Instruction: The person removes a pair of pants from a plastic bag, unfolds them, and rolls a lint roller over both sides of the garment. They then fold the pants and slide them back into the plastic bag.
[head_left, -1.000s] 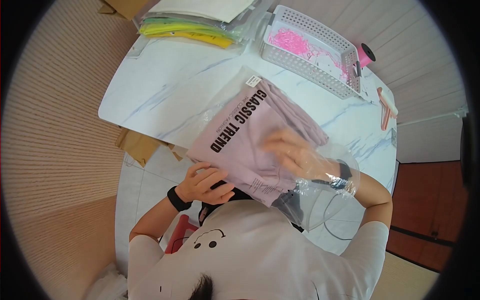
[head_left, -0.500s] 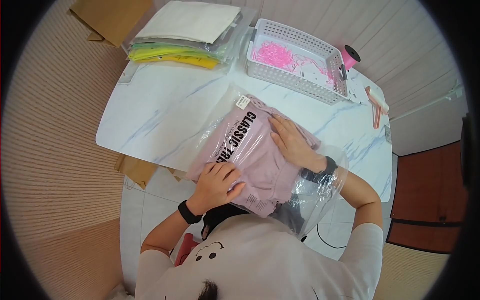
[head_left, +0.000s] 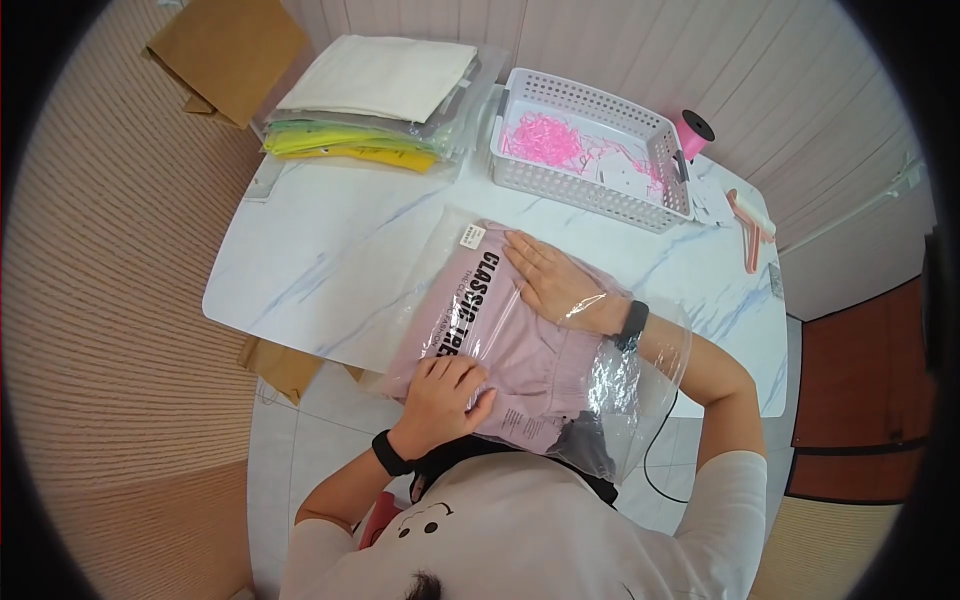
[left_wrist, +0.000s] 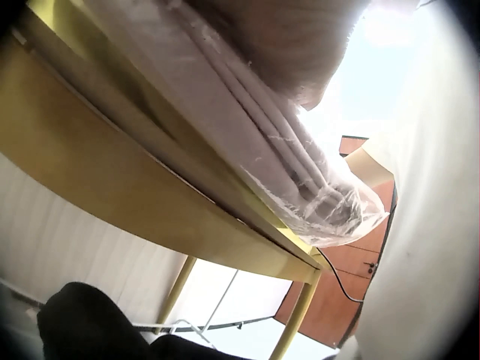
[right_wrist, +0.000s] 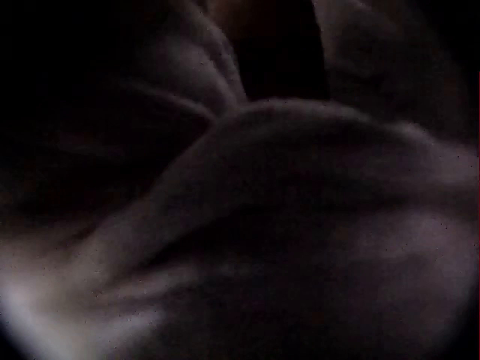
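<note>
A folded pink garment [head_left: 515, 365] with a gathered waistband lies inside a clear plastic bag [head_left: 645, 405] printed "CLASSIC TREND". My right hand [head_left: 565, 292] is inside the bag up past the wristband, its fingers straight and resting on the garment near the far end. Dim, close folds of cloth [right_wrist: 300, 165] fill the right wrist view. From outside, my left hand [head_left: 440, 405] rests on the bag over the print, fingers slightly bent and thumb apart. The left wrist view catches the bag's underside [left_wrist: 247, 142] at the table edge, with its loose mouth overhanging.
A white perforated basket [head_left: 590, 196] with pink shredded strands [head_left: 545, 140] stands at the back. Left of it is a stack of bagged clothes [head_left: 375, 85]. A pink ribbon spool [head_left: 692, 135] sits behind the basket, and brown paper [head_left: 230, 60] lies at the far left.
My right hand has come down flat on the garment and slid farther toward the bag's far end. The left hand has moved from the bag's near edge onto its top.
</note>
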